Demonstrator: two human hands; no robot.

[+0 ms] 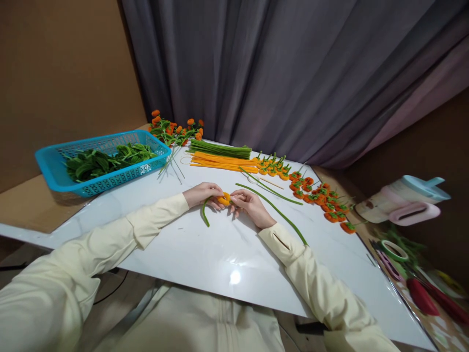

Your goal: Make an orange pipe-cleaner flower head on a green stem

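Note:
A yellow-orange pipe-cleaner flower head (223, 198) is pinched between my two hands over the middle of the table. My left hand (205, 195) grips its left side, fingers closed. From under that hand a green pipe cleaner (205, 213) curves down; how it joins the flower head is hidden. My right hand (251, 205) closes its fingertips on the right side of the flower head. Beyond my right hand lie a long green pipe cleaner (273, 207), reaching to my right sleeve, and a shorter green pipe cleaner (278, 189).
Green pipe cleaners (220, 148) and orange pipe cleaners (222, 162) lie bundled behind. Finished yellow flower heads (271, 171) and orange-red flower heads (318, 196) line the right. A blue basket (110, 177) holds leaves, left. A tumbler (395, 200) and tape roll (394, 250) stand right.

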